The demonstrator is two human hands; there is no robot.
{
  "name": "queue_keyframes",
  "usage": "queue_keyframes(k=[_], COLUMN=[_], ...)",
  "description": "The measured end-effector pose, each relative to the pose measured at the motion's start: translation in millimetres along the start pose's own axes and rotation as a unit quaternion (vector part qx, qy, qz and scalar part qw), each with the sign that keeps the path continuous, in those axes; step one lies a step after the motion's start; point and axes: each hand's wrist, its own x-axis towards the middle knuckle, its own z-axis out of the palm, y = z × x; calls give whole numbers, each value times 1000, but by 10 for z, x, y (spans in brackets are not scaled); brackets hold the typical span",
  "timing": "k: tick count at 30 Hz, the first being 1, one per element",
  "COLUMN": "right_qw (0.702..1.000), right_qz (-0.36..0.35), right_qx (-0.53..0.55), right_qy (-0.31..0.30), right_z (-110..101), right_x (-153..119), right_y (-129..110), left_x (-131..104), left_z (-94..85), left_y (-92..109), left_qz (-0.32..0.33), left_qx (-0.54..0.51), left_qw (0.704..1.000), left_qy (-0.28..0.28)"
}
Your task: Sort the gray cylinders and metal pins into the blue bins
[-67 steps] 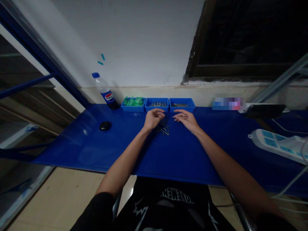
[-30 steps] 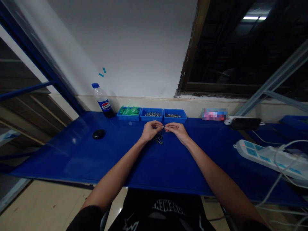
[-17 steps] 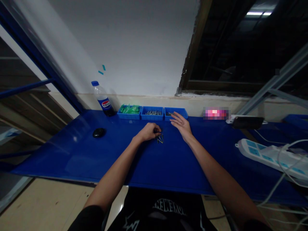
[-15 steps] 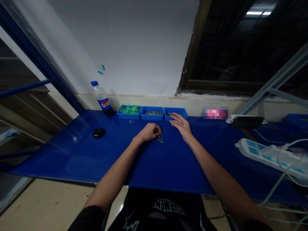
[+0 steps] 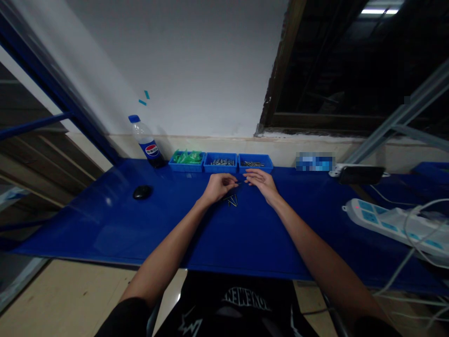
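My left hand (image 5: 218, 188) is closed in a pinch on a thin screw (image 5: 240, 183) whose end sticks out to the right. Just across a small gap, my right hand (image 5: 262, 183) has its fingers stretched out and apart, near the screw's end, with nothing visible in them. Below my left hand, several loose screws (image 5: 233, 201) lie on the blue table (image 5: 242, 243). Behind my hands, a blue bin (image 5: 270, 167) contains long screws. The middle bin (image 5: 206, 166) has short metal parts in it, and the left bin (image 5: 171, 166) has green plastic pieces.
A cola bottle (image 5: 151, 149) stands left of the bins, with a black mouse (image 5: 142, 192) in front of it. To the right are a blurred packet (image 5: 314, 161), a phone (image 5: 362, 175) and a white power strip (image 5: 379, 220) with cables.
My left hand has risen slightly from the loose screws, and a screw now shows at its fingertips. My right hand has drawn back from the right bin and is closer to my left hand.
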Motion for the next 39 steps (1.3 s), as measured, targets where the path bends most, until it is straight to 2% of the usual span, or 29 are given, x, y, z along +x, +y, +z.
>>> queue_keyframes(k=[7, 14, 16, 18, 20, 22, 25, 27, 29, 32, 34, 36, 39], right_qw=[998, 994, 995, 998, 999, 999, 998, 999, 989, 937, 904, 891, 892], right_qz=[9, 51, 49, 35, 11, -12, -22, -23, -45, -124, -165, -179, -169], right_qx=[-9, 51, 38, 24, 30, 45, 30, -33, -136, -282, -331, -349, -358], right_qy=[-62, -86, -79, -56, -14, 28, 55, 30, -35, -163, -214, -229, -217], right_z=[43, 55, 55, 55, 52, 39, -4, -37, -55, -27, 22, 74, 110], right_x=[-42, -52, -43, -30, -12, 11, 36, 23, -22, -118, -166, -183, -164], right_y=[-33, 6, 10, 2, -9, -14, 0, 5, -11, -62, -85, -82, -41], left_x=[-1, -4, -1, -6, -22, -48, -85, -94, -85, -55, -37, -26, -19], left_z=[57, 81, 32, -60, -179, -291, -389, -399, -385, -359, -345, -319, -233], left_y=[46, 48, 45, 57, 88, 132, 196, 216, 213, 177, 149, 126, 105], left_qz=[-19, -2, 13, 30, 37, 25, -15, -28, -34, -32, -21, -12, -6], left_qx=[-107, -96, -34, 72, 192, 302, 366, 361, 346, 329, 315, 295, 269], left_qw=[994, 995, 999, 997, 979, 950, 923, 917, 916, 919, 925, 933, 945], left_qy=[18, 21, 11, -15, -64, -73, -118, -165, -198, -214, -211, -205, -187])
